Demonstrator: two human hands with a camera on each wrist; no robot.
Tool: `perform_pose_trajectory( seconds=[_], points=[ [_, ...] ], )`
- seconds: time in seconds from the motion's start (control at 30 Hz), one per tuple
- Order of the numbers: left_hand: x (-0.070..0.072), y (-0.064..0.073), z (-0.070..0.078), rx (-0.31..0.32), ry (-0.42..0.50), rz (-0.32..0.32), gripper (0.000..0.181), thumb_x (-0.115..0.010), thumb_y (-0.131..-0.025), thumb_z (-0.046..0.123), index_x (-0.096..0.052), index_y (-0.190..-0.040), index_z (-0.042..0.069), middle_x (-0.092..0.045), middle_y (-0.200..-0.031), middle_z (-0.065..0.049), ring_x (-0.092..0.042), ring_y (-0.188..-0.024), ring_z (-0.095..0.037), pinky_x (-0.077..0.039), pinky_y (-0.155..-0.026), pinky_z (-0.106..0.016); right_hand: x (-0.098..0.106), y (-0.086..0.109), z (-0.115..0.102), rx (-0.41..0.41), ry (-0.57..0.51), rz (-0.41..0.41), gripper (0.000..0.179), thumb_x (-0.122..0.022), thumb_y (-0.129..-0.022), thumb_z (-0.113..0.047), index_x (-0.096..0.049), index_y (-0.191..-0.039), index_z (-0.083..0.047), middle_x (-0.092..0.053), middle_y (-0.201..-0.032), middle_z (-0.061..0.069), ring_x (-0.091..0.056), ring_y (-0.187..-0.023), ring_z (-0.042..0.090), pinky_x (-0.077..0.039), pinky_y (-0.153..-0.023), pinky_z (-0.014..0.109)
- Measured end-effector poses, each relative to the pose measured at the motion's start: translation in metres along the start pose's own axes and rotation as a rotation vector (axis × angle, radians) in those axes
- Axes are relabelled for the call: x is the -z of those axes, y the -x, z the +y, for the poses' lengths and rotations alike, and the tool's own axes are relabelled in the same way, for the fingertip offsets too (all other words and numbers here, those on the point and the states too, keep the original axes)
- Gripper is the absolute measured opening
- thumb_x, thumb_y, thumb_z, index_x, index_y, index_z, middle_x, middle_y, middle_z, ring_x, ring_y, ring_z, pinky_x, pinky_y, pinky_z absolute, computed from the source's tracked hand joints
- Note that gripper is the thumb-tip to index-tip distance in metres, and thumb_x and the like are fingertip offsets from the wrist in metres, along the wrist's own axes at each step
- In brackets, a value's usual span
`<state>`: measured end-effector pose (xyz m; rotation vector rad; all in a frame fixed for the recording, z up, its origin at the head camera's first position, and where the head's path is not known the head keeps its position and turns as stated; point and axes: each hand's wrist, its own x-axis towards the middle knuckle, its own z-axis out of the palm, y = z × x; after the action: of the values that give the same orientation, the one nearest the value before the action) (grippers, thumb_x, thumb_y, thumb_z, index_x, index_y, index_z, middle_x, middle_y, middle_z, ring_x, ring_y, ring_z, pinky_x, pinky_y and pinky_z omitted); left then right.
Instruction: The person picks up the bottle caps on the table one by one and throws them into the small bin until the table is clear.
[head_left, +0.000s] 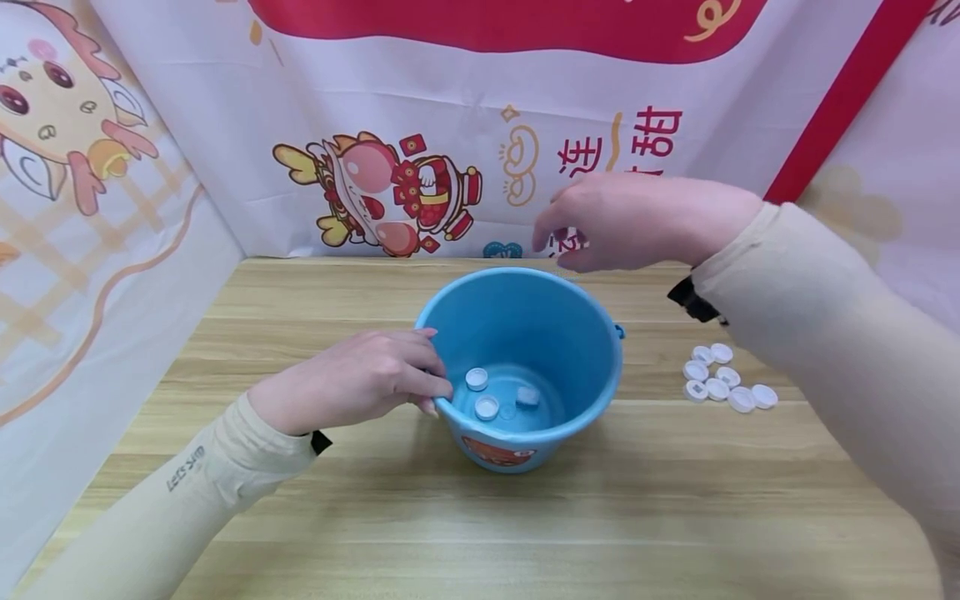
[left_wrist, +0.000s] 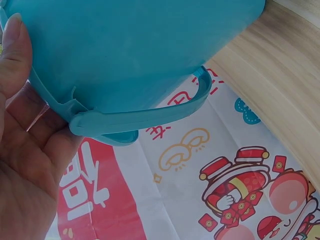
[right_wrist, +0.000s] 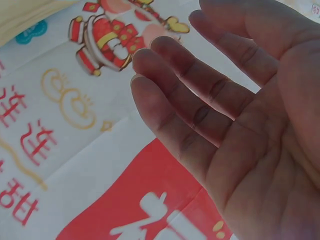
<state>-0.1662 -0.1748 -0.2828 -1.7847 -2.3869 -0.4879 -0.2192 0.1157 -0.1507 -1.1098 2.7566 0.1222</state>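
Note:
A blue bucket (head_left: 517,308) stands on the wooden table in the head view, with several white bottle caps (head_left: 487,407) on its bottom. My left hand (head_left: 360,375) grips the bucket's left rim, thumb and fingers on either side of the wall; the left wrist view shows the bucket's handle (left_wrist: 145,119) hanging beside that hand. Above the bucket's far right rim, my right hand (head_left: 622,221) is raised in the air. In the right wrist view the right hand (right_wrist: 240,120) has loosely bent, spread fingers and nothing in its palm.
A loose group of several white bottle caps (head_left: 717,389) lies on the table (head_left: 337,533) to the right of the bucket. Behind the table hangs a white cloth (head_left: 450,92) printed with red and cartoon figures. Another printed cloth (head_left: 150,250) hangs at the left.

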Motion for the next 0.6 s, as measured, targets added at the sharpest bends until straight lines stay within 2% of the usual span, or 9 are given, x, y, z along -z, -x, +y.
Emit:
perform_pose_trajectory(
  seconds=[0.17, 0.3, 0.47, 0.6],
  points=[
    [0.000, 0.000, 0.000, 0.003, -0.003, -0.002, 0.034, -0.083, -0.078, 0.019, -0.077, -0.111, 0.012, -0.072, -0.098, -0.002, -0.069, -0.095, -0.015, -0.042, -0.103, -0.051, -0.009, 0.017, 0.022, -0.046, -0.015, 0.006, 0.037, -0.078, -0.087, -0.018, -0.069, -0.122, -0.015, -0.068, -0.114, 0.008, -0.065, -0.099, 0.027, -0.058, -0.083, 0.044],
    [0.000, -0.001, 0.000, 0.001, -0.002, -0.009, 0.034, -0.083, -0.078, 0.020, -0.077, -0.111, 0.012, -0.072, -0.098, -0.001, -0.068, -0.095, -0.015, -0.042, -0.103, -0.051, -0.027, 0.037, 0.050, -0.119, -0.049, 0.004, 0.039, -0.082, -0.083, -0.018, -0.070, -0.121, -0.016, -0.068, -0.114, 0.007, -0.065, -0.096, 0.025, -0.059, -0.080, 0.044],
    [0.000, 0.000, -0.001, -0.004, -0.002, -0.003, 0.034, -0.083, -0.078, 0.020, -0.077, -0.111, 0.013, -0.072, -0.098, -0.001, -0.068, -0.095, -0.014, -0.041, -0.104, -0.051, -0.061, 0.063, 0.089, -0.223, -0.111, -0.006, 0.045, -0.086, -0.077, -0.018, -0.070, -0.119, -0.017, -0.066, -0.108, 0.005, -0.063, -0.090, 0.022, -0.060, -0.070, 0.038],
    [0.000, 0.000, 0.000, -0.005, 0.001, 0.001, 0.034, -0.083, -0.078, 0.020, -0.077, -0.111, 0.013, -0.072, -0.098, 0.000, -0.068, -0.095, -0.014, -0.041, -0.104, -0.051, -0.097, 0.088, 0.118, -0.279, -0.149, -0.029, 0.041, -0.085, -0.078, -0.015, -0.071, -0.116, -0.017, -0.065, -0.100, 0.000, -0.061, -0.086, 0.018, -0.059, -0.066, 0.033]
  ],
)
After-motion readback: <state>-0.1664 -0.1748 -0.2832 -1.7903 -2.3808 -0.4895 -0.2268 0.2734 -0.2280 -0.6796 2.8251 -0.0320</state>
